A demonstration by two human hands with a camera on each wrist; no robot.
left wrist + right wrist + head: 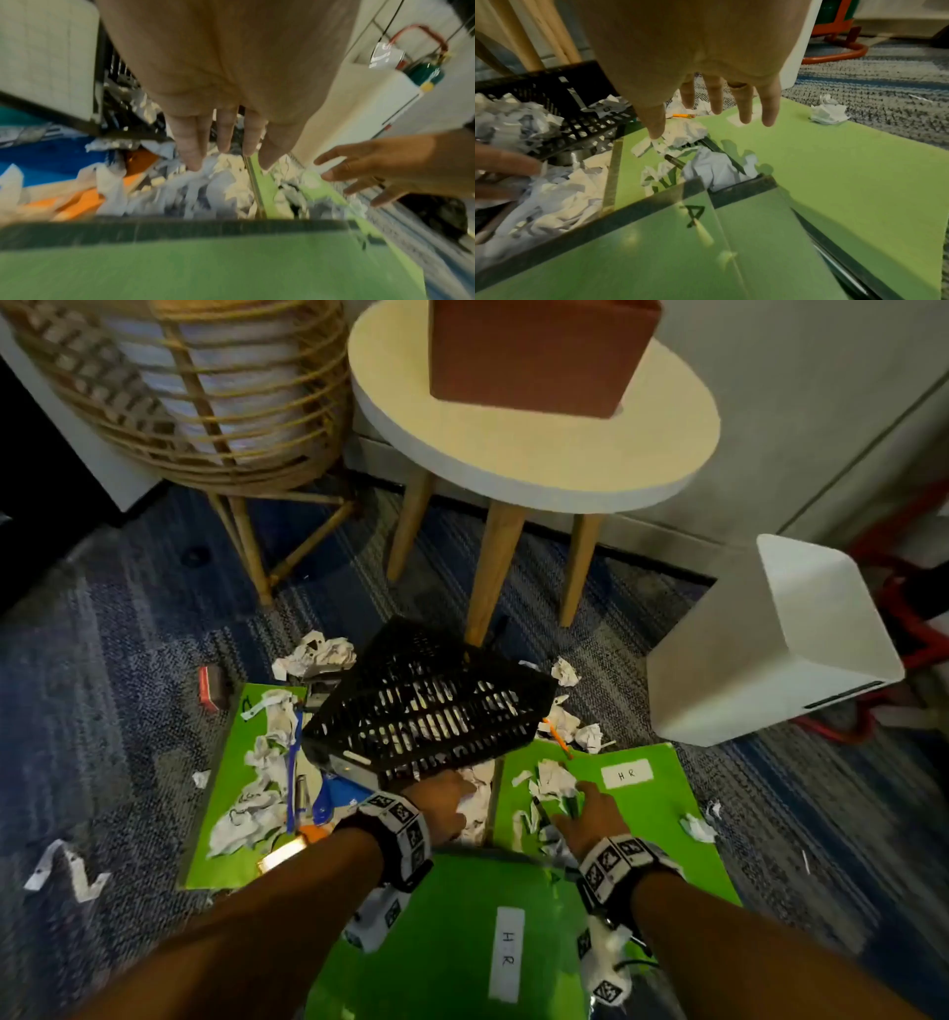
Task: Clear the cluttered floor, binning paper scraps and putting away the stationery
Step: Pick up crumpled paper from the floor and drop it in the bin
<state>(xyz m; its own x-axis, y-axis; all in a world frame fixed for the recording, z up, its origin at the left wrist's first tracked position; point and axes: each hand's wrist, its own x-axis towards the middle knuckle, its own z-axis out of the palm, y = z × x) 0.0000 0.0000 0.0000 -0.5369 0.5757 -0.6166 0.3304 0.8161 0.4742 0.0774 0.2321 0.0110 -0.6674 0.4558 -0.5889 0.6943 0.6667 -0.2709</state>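
Observation:
A black mesh basket (426, 706) lies tipped on its side on the carpet, with crumpled paper scraps (475, 801) spilling from its mouth. My left hand (452, 798) reaches into that pile with straight fingers (191, 150) and holds nothing. My right hand (585, 809) hovers, fingers spread (716, 101), over a crumpled paper ball (687, 132) and a black pen (675, 161) on the right green folder (642, 803). An orange pencil (557, 737) lies just beyond. More scraps, blue scissors (303, 793) and pens cover the left green folder (226, 762).
A third green folder (452, 942) labelled HR lies nearest me. A white bin (770, 639) stands at the right. A round table (534, 454) with a brown box and a rattan chair (205, 403) stand behind. Loose scraps (61, 865) dot the blue carpet.

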